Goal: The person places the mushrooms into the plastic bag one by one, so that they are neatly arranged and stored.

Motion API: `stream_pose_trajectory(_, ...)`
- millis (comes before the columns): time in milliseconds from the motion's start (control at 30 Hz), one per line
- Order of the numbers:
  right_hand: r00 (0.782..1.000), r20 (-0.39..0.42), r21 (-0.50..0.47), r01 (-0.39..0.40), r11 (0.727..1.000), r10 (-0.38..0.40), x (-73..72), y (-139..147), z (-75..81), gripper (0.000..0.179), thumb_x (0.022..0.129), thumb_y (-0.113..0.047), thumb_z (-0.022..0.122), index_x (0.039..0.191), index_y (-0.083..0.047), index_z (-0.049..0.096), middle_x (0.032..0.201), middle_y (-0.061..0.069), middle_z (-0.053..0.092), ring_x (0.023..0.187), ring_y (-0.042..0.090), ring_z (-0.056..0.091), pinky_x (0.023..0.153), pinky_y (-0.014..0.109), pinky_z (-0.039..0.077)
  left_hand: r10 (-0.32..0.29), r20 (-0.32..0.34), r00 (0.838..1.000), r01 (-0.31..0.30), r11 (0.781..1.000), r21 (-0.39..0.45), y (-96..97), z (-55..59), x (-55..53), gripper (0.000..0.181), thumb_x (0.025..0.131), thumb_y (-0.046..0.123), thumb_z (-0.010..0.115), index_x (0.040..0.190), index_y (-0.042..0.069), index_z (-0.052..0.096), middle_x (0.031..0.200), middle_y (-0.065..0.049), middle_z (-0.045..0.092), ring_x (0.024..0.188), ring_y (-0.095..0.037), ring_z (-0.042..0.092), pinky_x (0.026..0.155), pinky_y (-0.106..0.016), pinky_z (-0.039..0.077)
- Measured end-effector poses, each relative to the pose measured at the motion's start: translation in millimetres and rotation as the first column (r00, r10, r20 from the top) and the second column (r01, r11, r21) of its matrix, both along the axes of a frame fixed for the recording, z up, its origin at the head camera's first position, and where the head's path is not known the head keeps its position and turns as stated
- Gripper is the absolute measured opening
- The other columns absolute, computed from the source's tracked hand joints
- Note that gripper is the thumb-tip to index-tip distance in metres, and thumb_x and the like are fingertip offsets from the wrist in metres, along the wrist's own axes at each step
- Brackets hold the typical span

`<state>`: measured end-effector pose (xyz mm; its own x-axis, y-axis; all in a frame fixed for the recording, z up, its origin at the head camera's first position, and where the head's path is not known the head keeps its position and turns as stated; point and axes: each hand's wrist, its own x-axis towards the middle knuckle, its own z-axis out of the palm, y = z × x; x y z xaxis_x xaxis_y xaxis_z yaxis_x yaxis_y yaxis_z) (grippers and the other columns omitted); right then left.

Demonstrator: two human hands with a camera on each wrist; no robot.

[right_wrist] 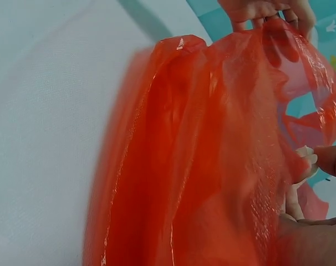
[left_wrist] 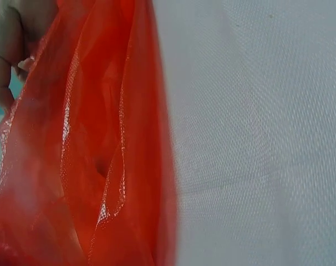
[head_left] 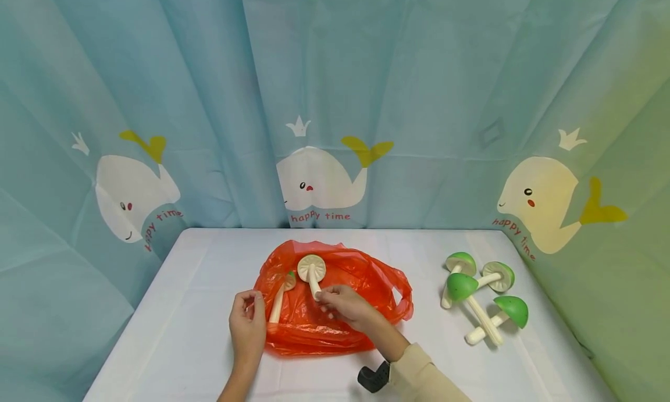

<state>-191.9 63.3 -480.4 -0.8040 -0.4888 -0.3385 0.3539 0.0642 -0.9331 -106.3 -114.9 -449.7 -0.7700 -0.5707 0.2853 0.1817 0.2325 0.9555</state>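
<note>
My right hand [head_left: 346, 304] pinches a toy mushroom [head_left: 311, 269] by the lower end of its white stem, over the mouth of a red plastic bag [head_left: 335, 339]. The mushroom's gilled underside faces up. At the bag's left side, my left hand [head_left: 248, 323] grips the thin rim; in the right wrist view, those left fingers [right_wrist: 268, 10] show at the top, curled on the plastic. Another mushroom [head_left: 277, 304] with a long white stem lies inside the bag on the left. Red film [left_wrist: 85, 144] hides much of the hand in the left wrist view.
On the right of the white table [head_left: 199, 274] lie several green-capped mushrooms [head_left: 462, 287] in a loose, crossed pile. A small black object [head_left: 374, 379] sits near the right sleeve [head_left: 424, 376]. Behind the table hangs a blue curtain [head_left: 324, 70] with whale prints.
</note>
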Motion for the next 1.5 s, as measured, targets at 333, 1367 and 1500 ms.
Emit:
stream_pose_trajectory(333,0.999,-0.023,0.041,0.035,0.999,-0.034,4.9,-12,-3.1,0.025,0.090,-0.016,0.064,0.100,0.007,0.058,0.073,0.006,0.057,0.063,0.014,0.049,0.053,0.019,0.045,-0.008,0.026,1.000,0.008,1.000,0.004,1.8,3.4,1.0,0.011,0.093,-0.004,0.049,0.096,-0.014,0.052,0.095,-0.020,0.056,0.085,-0.007,0.052,0.076,-0.007,0.042)
stream_pose_trajectory(1367,0.958,-0.265,0.280,-0.029,0.960,0.106,17.9,-21,-0.6,0.022,0.091,-0.018,0.062,0.100,0.001,0.064,0.085,0.004,0.058,0.074,0.017,0.052,0.067,0.029,0.046,-0.001,0.010,1.000,0.001,1.000,-0.007,3.3,1.6,1.5,0.010,0.093,-0.004,0.050,0.095,-0.013,0.053,0.093,-0.019,0.055,0.085,-0.008,0.051,0.076,-0.008,0.042)
stream_pose_trajectory(1500,0.952,-0.296,0.249,0.003,0.969,0.073,17.3,-16,0.6,0.024,0.091,-0.021,0.061,0.104,0.000,0.063,0.087,0.004,0.057,0.077,0.018,0.051,0.067,0.030,0.046,-0.001,0.013,1.000,0.001,1.000,-0.022,3.4,2.9,1.7,0.010,0.093,-0.004,0.049,0.096,-0.014,0.053,0.093,-0.020,0.056,0.084,-0.008,0.051,0.075,-0.008,0.043)
